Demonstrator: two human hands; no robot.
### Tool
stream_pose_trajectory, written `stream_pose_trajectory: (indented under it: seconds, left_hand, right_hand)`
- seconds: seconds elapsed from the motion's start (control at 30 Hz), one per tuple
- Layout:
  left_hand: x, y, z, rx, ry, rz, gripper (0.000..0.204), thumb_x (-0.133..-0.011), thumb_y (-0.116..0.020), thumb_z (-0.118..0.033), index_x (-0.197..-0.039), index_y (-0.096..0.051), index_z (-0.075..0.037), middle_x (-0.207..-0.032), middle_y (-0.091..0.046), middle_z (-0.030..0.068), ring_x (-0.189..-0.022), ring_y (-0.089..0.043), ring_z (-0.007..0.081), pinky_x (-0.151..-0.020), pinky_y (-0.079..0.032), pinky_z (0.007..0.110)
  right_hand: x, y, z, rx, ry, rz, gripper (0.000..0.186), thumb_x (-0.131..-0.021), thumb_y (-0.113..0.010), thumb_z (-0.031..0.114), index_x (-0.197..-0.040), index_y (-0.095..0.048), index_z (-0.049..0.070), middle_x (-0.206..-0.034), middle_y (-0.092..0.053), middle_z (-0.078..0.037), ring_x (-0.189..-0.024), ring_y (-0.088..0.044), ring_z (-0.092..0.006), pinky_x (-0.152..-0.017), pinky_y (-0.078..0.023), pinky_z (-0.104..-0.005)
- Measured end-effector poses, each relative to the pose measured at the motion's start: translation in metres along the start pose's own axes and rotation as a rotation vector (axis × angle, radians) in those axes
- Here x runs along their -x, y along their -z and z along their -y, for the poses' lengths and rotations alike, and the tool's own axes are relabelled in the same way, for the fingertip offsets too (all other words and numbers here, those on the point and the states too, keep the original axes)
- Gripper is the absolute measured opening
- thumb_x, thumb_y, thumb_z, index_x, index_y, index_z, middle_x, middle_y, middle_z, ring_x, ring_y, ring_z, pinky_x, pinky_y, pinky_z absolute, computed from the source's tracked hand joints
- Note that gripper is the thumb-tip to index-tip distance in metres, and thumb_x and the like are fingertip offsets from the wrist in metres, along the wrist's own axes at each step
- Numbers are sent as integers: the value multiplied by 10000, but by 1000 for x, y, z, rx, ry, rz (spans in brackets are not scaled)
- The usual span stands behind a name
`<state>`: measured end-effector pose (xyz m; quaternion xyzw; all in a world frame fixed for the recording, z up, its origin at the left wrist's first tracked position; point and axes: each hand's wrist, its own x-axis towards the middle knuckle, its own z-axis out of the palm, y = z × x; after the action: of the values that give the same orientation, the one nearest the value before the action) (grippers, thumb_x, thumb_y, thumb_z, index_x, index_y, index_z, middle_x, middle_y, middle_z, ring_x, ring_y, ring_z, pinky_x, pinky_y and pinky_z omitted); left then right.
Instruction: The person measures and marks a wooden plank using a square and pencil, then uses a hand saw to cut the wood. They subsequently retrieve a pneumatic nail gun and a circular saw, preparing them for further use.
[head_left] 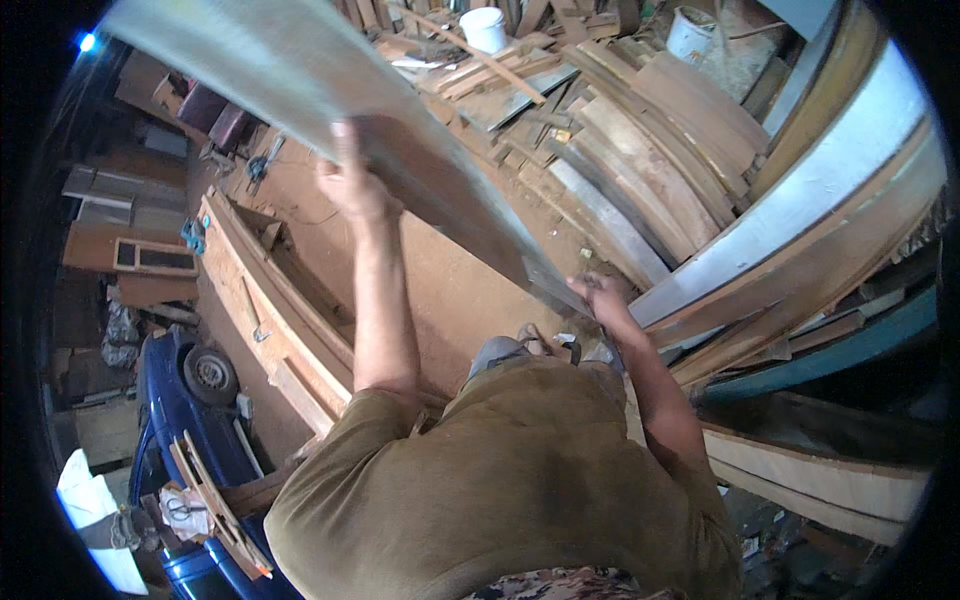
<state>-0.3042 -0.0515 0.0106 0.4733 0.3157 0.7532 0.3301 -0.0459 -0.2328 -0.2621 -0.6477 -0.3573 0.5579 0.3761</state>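
A long, wide wooden board (415, 150), pale and greyish with a browner lower part, slants across the view from the upper left down to the right. My left hand (362, 190) grips its left edge partway along, the thumb lying against the face and some fingers hidden. At the board's lower end my right hand (600, 293) is closed around the corner. The lower end hangs just ahead of my feet, and the far end runs out past the top of the view.
Stacked planks (640, 150) fill the floor ahead right. Long boards, one white (800, 190), lean at my right. A wooden workbench (265, 310) with a hammer (253, 308) stands left, a blue car (185, 400) beyond. A white bucket (484, 30) sits at the back.
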Motion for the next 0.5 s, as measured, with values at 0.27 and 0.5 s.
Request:
stream_pose_trajectory:
  seconds: [0.27, 0.5]
  left_hand:
    - [-123, 84, -175, -127, -131, -110, 626, -976, -518, -530, -1329, -498, -14, -1259, -565, 162, -1169, -528, 345, -1008, -423, 512]
    - [-181, 176, -285, -129, -228, -181, 620, -967, -530, -524, -1339, -499, -30, -1304, -558, 164, -1208, -508, 364, -1039, -390, 549]
  right_hand:
    - [-89, -90, -1, 308, 117, 40, 962, -713, -837, 514, -1378, -469, -76, -1292, -598, -239, -1170, -602, -311, -1013, -464, -397]
    - [-131, -157, 94, 157, 321, 581, 860, -740, -867, 290, -1379, -445, -102, -1170, -663, -242, -1028, -672, -230, -849, -547, -344]
